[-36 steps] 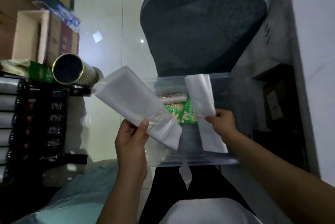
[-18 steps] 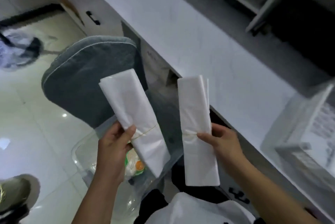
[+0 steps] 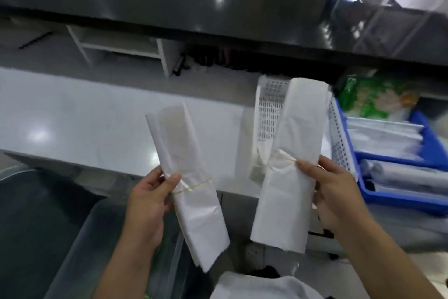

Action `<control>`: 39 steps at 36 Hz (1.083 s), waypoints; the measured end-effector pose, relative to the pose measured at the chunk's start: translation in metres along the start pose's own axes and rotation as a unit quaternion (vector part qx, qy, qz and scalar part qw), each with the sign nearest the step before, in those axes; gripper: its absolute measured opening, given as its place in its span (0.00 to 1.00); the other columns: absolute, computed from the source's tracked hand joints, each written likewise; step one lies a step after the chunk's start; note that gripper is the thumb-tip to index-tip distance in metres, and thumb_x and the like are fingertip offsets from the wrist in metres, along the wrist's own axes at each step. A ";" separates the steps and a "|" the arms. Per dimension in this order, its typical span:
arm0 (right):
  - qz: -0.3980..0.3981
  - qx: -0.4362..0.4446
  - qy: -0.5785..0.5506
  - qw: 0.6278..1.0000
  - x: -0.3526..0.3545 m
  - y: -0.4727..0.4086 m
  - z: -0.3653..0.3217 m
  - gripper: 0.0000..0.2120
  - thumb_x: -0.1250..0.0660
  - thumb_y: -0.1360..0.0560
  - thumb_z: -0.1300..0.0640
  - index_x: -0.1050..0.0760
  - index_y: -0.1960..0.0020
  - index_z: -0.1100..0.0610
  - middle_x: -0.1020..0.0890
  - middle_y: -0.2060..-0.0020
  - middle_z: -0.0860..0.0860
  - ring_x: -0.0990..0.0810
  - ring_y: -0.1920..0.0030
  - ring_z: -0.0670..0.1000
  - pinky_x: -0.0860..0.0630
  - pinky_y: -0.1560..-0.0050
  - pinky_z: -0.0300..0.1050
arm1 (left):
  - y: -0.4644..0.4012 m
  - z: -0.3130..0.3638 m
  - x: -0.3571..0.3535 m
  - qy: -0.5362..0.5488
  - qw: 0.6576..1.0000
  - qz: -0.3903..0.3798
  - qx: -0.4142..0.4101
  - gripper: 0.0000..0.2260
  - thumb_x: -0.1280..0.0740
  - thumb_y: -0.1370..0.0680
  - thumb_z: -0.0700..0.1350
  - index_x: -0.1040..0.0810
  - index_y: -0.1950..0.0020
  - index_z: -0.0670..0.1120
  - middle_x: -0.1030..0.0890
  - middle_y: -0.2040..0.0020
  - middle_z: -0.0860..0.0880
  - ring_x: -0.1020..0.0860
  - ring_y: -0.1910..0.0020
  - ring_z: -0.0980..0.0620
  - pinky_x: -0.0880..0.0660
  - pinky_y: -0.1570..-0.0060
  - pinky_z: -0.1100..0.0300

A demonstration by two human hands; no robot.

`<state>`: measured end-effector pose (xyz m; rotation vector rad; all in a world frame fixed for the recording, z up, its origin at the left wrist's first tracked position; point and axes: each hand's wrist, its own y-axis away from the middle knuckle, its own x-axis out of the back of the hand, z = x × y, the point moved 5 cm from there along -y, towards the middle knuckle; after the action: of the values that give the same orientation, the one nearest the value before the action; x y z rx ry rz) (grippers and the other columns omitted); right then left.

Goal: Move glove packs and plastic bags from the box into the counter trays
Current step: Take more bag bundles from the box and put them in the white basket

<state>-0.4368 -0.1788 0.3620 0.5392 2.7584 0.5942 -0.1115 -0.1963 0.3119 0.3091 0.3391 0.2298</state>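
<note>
Head view: the left hand (image 3: 145, 206) grips one white bag bundle (image 3: 191, 192) by its rubber band. The right hand (image 3: 337, 197) grips another white bundle (image 3: 291, 165). Both are held up over the counter (image 3: 97, 124), near a white basket (image 3: 269, 107) and a blue tray (image 3: 431, 143).

You see two white bag bundles, the left bundle (image 3: 191, 192) and the right bundle (image 3: 291, 165), each cinched by a pale yellow band (image 3: 194, 186). The counter (image 3: 84, 124) is glossy white. Behind the right bundle, the basket (image 3: 269, 104) is white with a grid of small holes. The tray (image 3: 400, 192) is bright blue, and the pack (image 3: 371, 97) beyond it is green with orange and white print. The ledge (image 3: 169, 5) is black.
</note>
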 end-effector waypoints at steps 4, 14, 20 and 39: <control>0.039 -0.016 -0.043 0.998 0.042 -0.033 -0.023 0.16 0.25 0.33 0.58 0.17 0.46 0.56 0.13 0.52 0.52 0.14 0.61 0.51 0.18 0.61 0.46 | -0.015 0.005 -0.043 -0.018 1.000 -0.012 0.007 0.11 0.27 0.28 0.42 0.15 0.47 0.47 0.13 0.51 0.46 0.15 0.60 0.52 0.21 0.68 0.61; -0.026 -0.061 0.005 0.998 0.087 -0.130 -0.061 0.07 0.33 0.24 0.64 0.21 0.48 0.60 0.14 0.55 0.54 0.15 0.60 0.51 0.19 0.60 0.45 | -0.044 -0.002 -0.100 -0.038 0.998 0.049 -0.004 0.08 0.29 0.25 0.40 0.14 0.49 0.48 0.13 0.51 0.47 0.15 0.58 0.52 0.20 0.66 0.58; -0.078 -0.084 0.077 0.990 0.044 -0.194 -0.056 0.07 0.35 0.25 0.69 0.23 0.51 0.60 0.17 0.57 0.55 0.18 0.62 0.53 0.20 0.66 0.44 | -0.043 -0.003 -0.113 -0.031 0.997 0.074 -0.014 0.07 0.30 0.24 0.40 0.14 0.51 0.48 0.13 0.51 0.48 0.15 0.58 0.53 0.19 0.65 0.57; -0.079 -0.052 0.258 0.961 -0.011 -0.259 -0.002 0.07 0.29 0.30 0.68 0.25 0.62 0.60 0.22 0.64 0.57 0.22 0.66 0.55 0.24 0.65 0.49 | -0.068 0.003 -0.106 -0.017 0.994 0.104 0.008 0.09 0.30 0.24 0.40 0.16 0.45 0.45 0.14 0.51 0.48 0.16 0.55 0.51 0.18 0.60 0.55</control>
<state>-0.5055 -0.4033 0.2516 0.1447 3.1825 0.9479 -0.1964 -0.2889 0.3228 0.3642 0.2743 0.4269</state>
